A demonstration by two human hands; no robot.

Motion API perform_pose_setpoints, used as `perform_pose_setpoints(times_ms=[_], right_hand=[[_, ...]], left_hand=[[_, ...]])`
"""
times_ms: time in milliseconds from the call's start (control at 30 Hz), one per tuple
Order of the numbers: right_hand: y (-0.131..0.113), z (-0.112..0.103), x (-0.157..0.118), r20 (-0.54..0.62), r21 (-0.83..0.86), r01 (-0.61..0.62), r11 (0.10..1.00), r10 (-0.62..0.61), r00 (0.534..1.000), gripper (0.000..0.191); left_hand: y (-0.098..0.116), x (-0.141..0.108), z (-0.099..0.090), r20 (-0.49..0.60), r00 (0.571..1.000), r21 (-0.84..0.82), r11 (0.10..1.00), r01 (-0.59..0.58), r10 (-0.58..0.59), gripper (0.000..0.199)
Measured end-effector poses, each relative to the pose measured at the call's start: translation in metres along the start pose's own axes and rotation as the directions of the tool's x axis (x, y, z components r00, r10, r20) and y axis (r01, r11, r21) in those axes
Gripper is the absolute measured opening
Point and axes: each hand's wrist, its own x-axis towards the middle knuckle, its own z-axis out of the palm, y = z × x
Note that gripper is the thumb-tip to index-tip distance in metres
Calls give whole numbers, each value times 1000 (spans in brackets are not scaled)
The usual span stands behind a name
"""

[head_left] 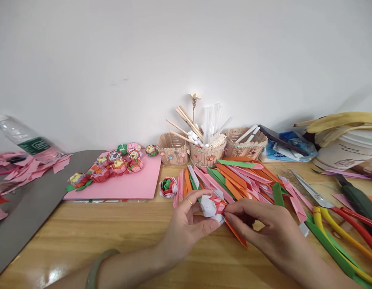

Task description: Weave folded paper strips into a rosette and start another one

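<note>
Between my two hands is a folded paper flower [210,205] with white outer petals and orange-pink ones inside. My left hand [190,218] curls around it from the left, thumb below and fingers behind. From the right, my right hand [261,224] pinches the flower's edge between thumb and fingertips; what exactly lies in that pinch is partly hidden. Just behind my hands spreads a pile of folded paper strips [237,180] in orange, pink, green and white. A finished-looking paper flower [168,187] with a green centre sits left of the pile.
Several paper flowers [118,164] lie on pink paper sheets [144,180] at the left. Small wooden baskets [173,149] line the wall, holding sticks and white tubes. Scissors [321,200] with red and yellow handles lie at right. A plastic bottle [32,140] leans at far left.
</note>
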Motion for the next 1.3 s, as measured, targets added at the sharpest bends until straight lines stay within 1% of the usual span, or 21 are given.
perform_pose_setpoints(times_ms=[67,167,233,300,400,467,500,567,633,700,767,800,867,933,967,1033,1100,1133,1200,1267,1300], right_hand=[[2,4,-4,-65,-85,82,993,-88,994,14],[6,11,-8,-130,-227,180,957,-213,968,12],[6,13,-9,-150,-239,204,949,-244,958,12],[4,12,-8,-146,-135,190,973,-209,967,14],[0,9,-5,-105,69,92,993,-84,991,13],[-1,7,-4,-75,129,23,991,-13,997,13],[-1,7,-3,-61,136,10,991,-2,998,13],[0,7,-4,-69,96,43,994,-37,997,14],[3,8,-6,-107,-16,136,991,-137,985,15],[6,10,-8,-129,-148,210,966,-230,965,16],[9,11,-9,-135,-219,213,952,-246,960,16],[9,12,-9,-138,-224,190,956,-224,965,15],[8,11,-9,-126,-185,111,976,-136,983,14],[6,9,-8,-60,-101,5,995,-11,998,14],[5,8,-7,-10,-56,-51,997,50,999,14],[4,6,-5,89,14,-146,989,145,985,15],[5,5,-4,123,44,-176,983,170,978,15],[6,5,-4,109,46,-156,987,151,983,15],[11,7,-6,29,16,-51,999,50,998,13],[14,11,-9,-60,-57,79,995,-82,995,14],[16,13,-10,-90,-92,123,988,-132,987,15]], left_hand=[[0,-1,1,-14,1000,16,1000,-2,2,41],[0,-1,2,-26,1000,22,1000,6,-5,40],[1,-2,3,-19,1000,1,1000,0,0,40],[1,-1,2,-17,1000,-19,1000,-7,7,40],[1,-1,1,-18,1000,-23,1000,1,-1,38],[0,-1,1,-12,1000,-19,1000,-3,3,40],[0,-1,0,-18,1000,-16,1000,-6,6,40],[-2,-1,0,-26,1000,6,1000,-10,10,39],[-3,-1,-1,-28,1000,30,999,-13,14,39],[-4,-1,-1,-37,999,62,998,-15,17,39],[-5,-1,0,-55,998,102,994,-31,37,38],[-6,-1,0,-62,997,123,992,-44,52,38],[-7,-2,0,-70,995,161,985,-64,76,36],[-8,-2,0,-60,994,187,979,-78,90,36],[-8,-3,-1,-50,994,196,977,-85,96,37],[-9,-3,-3,-34,994,204,974,-97,106,37],[-9,-3,-3,-29,994,198,976,-94,102,37],[-9,-3,-3,-30,995,189,978,-84,91,36],[-8,-2,-3,-40,997,159,986,-54,61,35],[-8,-1,-2,-50,998,141,990,-21,28,35],[-8,-1,-1,-50,999,139,990,-12,19,34]])
